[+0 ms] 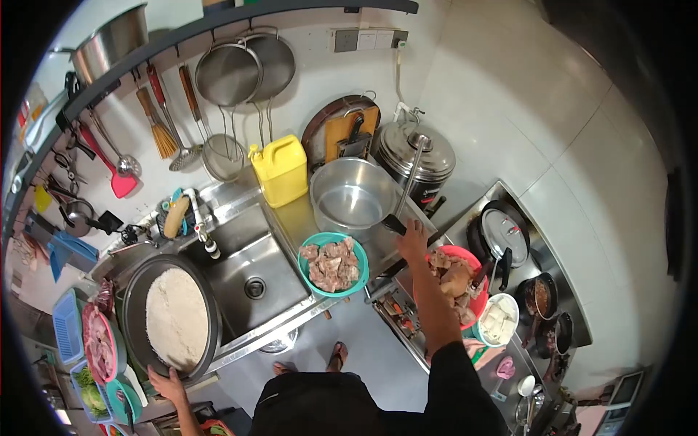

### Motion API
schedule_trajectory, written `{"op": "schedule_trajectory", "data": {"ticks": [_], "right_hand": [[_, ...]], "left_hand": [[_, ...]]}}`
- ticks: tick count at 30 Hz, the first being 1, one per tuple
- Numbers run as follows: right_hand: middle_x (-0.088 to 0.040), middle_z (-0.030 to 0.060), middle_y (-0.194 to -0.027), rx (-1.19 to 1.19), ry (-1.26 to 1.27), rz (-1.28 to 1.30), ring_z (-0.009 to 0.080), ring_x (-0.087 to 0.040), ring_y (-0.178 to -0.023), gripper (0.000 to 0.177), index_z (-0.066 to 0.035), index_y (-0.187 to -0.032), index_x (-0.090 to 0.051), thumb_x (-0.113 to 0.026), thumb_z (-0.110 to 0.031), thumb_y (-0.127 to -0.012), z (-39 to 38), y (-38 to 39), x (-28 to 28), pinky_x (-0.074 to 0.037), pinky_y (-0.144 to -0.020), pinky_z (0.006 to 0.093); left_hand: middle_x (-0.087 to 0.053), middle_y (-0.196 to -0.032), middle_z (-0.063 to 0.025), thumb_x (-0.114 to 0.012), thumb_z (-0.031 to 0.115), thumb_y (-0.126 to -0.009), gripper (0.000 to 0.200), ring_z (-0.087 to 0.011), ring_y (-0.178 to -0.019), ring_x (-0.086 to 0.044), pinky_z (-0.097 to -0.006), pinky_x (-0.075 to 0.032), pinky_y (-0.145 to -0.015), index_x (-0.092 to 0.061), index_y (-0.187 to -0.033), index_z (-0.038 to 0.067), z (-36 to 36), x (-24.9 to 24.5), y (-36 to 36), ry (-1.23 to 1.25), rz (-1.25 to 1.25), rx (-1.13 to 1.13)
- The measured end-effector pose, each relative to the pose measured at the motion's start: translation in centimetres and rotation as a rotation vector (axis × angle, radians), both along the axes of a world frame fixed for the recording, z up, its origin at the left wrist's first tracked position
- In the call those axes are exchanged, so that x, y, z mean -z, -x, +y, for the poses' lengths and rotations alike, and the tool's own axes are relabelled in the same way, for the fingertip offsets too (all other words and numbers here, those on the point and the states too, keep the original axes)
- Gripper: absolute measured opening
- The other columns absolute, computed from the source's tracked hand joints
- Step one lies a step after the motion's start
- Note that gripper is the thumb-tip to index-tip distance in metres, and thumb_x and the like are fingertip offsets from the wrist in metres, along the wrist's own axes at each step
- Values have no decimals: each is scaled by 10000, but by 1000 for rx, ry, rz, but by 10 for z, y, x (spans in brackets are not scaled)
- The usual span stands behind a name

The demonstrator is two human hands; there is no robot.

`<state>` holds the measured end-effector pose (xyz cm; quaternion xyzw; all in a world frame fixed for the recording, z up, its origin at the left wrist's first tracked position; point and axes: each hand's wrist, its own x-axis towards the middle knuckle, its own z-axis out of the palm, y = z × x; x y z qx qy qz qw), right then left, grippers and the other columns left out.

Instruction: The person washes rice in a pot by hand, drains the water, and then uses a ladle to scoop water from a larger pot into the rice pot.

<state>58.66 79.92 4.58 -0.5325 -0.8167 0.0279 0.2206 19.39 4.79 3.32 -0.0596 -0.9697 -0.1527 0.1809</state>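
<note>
My left hand (169, 385) holds the near rim of a big dark bowl (133, 305) filled with white rice (177, 320), thumb and fingers curled at the edge. The bowl sits tilted over the left of the sink (251, 305). My right hand (414, 241) reaches across to the far right, its fingers closed at the black handle of a long-handled metal utensil (410, 178) by the lidded steel pot (418, 149). Below that forearm is a red basin (476, 305) of meat pieces. A teal colander (334, 293) of meat chunks sits left of my right hand, with a large metal basin (352, 192) behind it.
A yellow jug (280, 171) stands against the wall. Strainers (229, 73) and utensils hang from the rail above. A tub of white pieces (498, 320) and pans (505, 236) are at right. An open drawer (398, 312) juts out. Baskets (69, 327) of food line the left.
</note>
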Motion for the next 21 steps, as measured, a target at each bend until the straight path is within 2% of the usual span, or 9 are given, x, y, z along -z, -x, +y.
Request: {"op": "schedule_trajectory", "data": {"ticks": [2,3,6,9,12,15,17,20,21], "right_hand": [[-638,218,-1198,-42,304,-130,410,-585,-1160,587,-27,-1263,-564,-763,-293,-778,27,1,2,-468,-1000,482],[-670,213,-1155,-55,346,-177,403,-624,-1112,537,-24,-1189,-608,-754,-344,-784,31,2,8,-501,-958,482],[-698,219,-1093,-75,434,-230,389,-666,-1042,502,-20,-1120,-648,-740,-382,-785,36,-2,28,-534,-898,489],[-728,206,-893,-152,415,-181,370,-714,-861,384,-3,-941,-706,-719,-350,-776,20,-10,31,-570,-811,462],[-697,177,-687,-56,865,-19,357,-708,-685,324,21,-793,-711,-681,-300,-762,16,-12,10,-581,-721,440],[-718,212,-1040,19,965,-125,342,-699,-1004,390,-24,-1005,-730,-669,-325,-763,9,-5,-18,-549,-847,431],[-710,195,-1097,45,805,-160,333,-685,-1056,401,-48,-1056,-722,-665,-321,-767,19,-5,4,-540,-879,440],[-684,167,-1203,60,605,-263,355,-642,-1150,460,-104,-1198,-674,-646,-316,-791,29,-18,22,-511,-950,486],[-682,166,-1209,70,577,-279,363,-638,-1154,469,-115,-1218,-666,-645,-314,-795,36,-23,26,-508,-954,493]], "left_hand": [[-441,-1448,-222,-703,331,-821,800,-448,-1290,-437,-540,-366,-1049,-368,-1501,80,12,-11,-9,12,32,66],[-442,-1447,-218,-698,339,-819,793,-446,-1292,-436,-544,-364,-1049,-376,-1497,82,19,-15,-11,1,36,86],[-446,-1443,-201,-690,339,-804,776,-434,-1294,-436,-545,-362,-1053,-406,-1484,97,46,-25,-18,-35,18,86],[-446,-1440,-200,-689,310,-803,760,-429,-1295,-433,-537,-367,-1053,-412,-1478,97,46,-18,-19,-14,1,87],[-445,-1435,-208,-685,281,-809,736,-427,-1301,-425,-528,-368,-1057,-420,-1466,83,49,-6,-26,21,-34,111],[-449,-1420,-228,-670,365,-833,731,-429,-1301,-424,-524,-358,-1061,-425,-1453,65,61,2,-26,36,18,185],[-488,-1375,-224,-624,467,-857,730,-424,-1277,-445,-519,-360,-1053,-449,-1428,47,66,11,-20,37,91,229],[-532,-1310,-220,-597,509,-863,723,-423,-1230,-476,-520,-370,-1038,-480,-1396,35,68,5,-18,-24,-42,251],[-564,-1249,-217,-625,469,-857,687,-422,-1186,-498,-523,-379,-1017,-504,-1364,22,66,8,-18,-39,0,271]]}}
